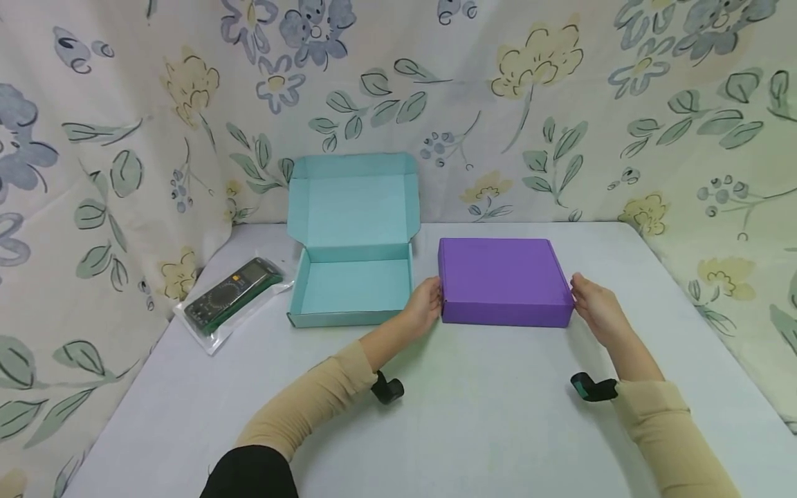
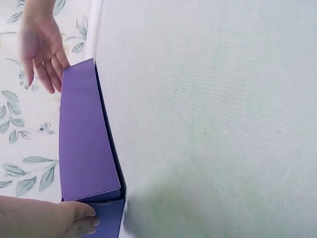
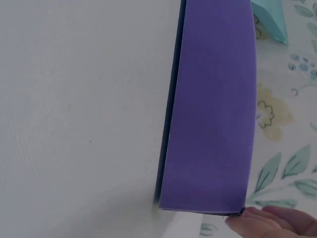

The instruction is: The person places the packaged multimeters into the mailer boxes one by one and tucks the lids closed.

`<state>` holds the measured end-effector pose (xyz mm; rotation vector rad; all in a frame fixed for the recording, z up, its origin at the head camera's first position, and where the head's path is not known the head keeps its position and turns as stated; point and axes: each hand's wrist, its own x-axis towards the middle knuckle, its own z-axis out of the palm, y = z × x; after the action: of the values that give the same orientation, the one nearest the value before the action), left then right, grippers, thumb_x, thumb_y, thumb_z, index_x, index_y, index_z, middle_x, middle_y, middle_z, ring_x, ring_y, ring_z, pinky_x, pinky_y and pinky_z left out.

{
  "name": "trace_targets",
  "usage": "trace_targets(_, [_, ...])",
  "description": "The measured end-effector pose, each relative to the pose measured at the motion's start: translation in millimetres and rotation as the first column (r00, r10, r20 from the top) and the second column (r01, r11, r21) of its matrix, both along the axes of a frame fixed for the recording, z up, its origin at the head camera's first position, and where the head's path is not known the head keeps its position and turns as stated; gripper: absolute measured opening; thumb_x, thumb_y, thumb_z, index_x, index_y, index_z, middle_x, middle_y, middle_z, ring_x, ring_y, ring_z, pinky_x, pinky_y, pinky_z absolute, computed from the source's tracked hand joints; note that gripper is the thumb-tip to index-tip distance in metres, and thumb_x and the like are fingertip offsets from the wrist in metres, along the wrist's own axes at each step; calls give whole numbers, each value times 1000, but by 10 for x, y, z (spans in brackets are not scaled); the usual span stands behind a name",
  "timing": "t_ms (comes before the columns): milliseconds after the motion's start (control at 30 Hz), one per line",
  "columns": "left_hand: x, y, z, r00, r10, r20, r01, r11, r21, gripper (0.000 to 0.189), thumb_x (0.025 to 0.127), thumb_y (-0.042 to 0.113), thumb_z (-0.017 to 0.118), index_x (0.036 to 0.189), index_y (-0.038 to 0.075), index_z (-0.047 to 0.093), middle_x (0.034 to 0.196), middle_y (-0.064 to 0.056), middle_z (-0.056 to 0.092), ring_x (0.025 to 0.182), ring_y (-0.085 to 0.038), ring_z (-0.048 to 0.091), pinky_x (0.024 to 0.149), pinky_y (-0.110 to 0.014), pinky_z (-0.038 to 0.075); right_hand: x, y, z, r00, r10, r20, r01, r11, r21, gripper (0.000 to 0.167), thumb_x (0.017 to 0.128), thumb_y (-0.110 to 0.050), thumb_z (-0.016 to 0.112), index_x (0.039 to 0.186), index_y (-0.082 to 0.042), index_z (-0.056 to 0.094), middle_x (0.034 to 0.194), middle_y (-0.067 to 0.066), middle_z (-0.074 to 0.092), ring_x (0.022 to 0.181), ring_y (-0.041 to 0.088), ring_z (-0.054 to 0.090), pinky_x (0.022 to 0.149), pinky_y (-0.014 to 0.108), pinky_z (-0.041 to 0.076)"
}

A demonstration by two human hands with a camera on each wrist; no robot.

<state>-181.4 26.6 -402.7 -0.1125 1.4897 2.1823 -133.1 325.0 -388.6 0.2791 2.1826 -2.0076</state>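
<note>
Steadying one closed purple box [image 1: 506, 280] between two hands: left hand [image 1: 423, 306] touching its left end, right hand [image 1: 600, 311] its right end, fingers extended to slightly bent, not wrapped round it. On the tabletop [image 1: 486, 432] left of the purple box: one open teal box [image 1: 351, 319], then one meter-like device [image 1: 232, 294] in one clear bag [image 1: 214, 337], markings too small to read.

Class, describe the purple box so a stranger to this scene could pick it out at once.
On the white table, find the open turquoise box. Just to its right, between the left hand and right hand, sits the purple box. Unlike its turquoise neighbour, it is closed, and nothing else on the table is purple.
</note>
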Motion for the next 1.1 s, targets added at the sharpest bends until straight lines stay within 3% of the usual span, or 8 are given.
trace_targets(133, [32,-51,13,1000,-18,-25,18,1000,-11,60,104,24,27,149,-13,13,158,-27,11,146,-38,10,119,-42,12,54,-110,93,995,-83,-62,81,996,-40,73,105,-41,28,149,7,-5,156,24,-8,143,35,-8,116,41,2])
trace_targets(267, [68,-131,35,997,-33,-63,29,998,-60,58,105,24,27,150,-12,15,157,-26,15,146,-37,14,119,-41,14,89,-230,155,989,-106,-104,100,993,-69,71,106,-39,30,150,8,0,156,25,-3,144,34,-2,117,38,6])
trace_targets(400, [102,-236,88,994,-55,-93,46,994,-100,56,106,22,28,150,-10,20,157,-25,19,145,-36,18,119,-40,16,115,-375,185,990,-81,-112,68,991,-116,71,106,-39,30,151,7,0,157,25,2,145,34,4,117,36,11])
trace_targets(733, [158,-549,167,988,-91,-124,79,992,-98,52,106,20,26,148,-11,25,154,-27,25,143,-37,24,117,-42,22,71,-847,186,990,-2,-141,-21,987,-159,68,107,-38,28,152,7,6,157,25,13,145,34,13,116,38,17])
trace_targets(1100, [181,-872,260,993,-29,-114,23,999,-49,55,106,25,30,148,-10,27,154,-25,27,143,-36,26,116,-41,24,6,-1316,63,985,82,-151,-112,974,-199,60,109,-30,28,151,10,15,155,25,23,144,32,23,115,39,23])
